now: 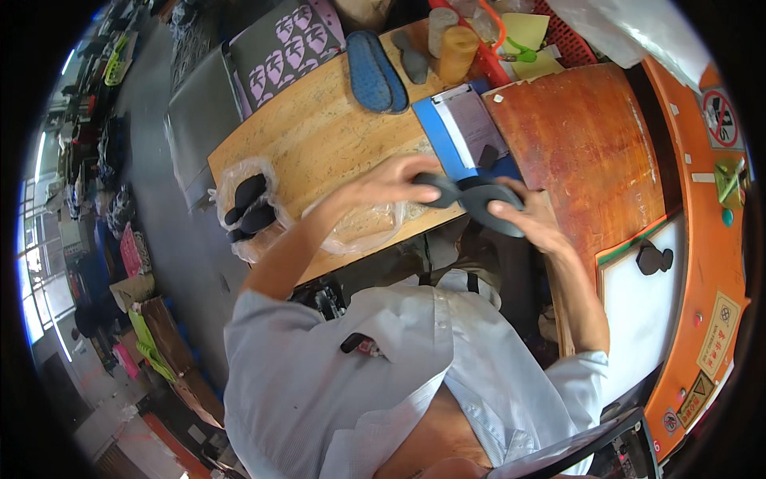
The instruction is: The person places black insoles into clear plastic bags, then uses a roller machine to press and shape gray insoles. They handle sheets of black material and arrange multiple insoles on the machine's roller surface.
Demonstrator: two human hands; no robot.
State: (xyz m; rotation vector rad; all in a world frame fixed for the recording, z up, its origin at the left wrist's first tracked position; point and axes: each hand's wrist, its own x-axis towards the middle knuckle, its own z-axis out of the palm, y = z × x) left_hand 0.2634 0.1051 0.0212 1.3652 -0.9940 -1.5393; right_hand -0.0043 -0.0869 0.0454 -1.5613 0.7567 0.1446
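Note:
My left hand (391, 182) and my right hand (531, 215) both grip dark grey insole-shaped pieces (479, 199) held together over the front edge of the wooden table (319, 136). A clear empty plastic bag (363, 227) lies under my left wrist. Left of it sits another clear bag with black insole pieces (247, 209) inside. A blue clipboard with a paper sheet (463, 128) lies just beyond my hands.
A blue shoe sole (373, 72) and a grey one (413, 57) lie at the table's far side beside an orange cylinder (457, 52). A reddish-brown board (586, 144) is at right, with an orange machine panel (710, 263) and a white pad (638, 307).

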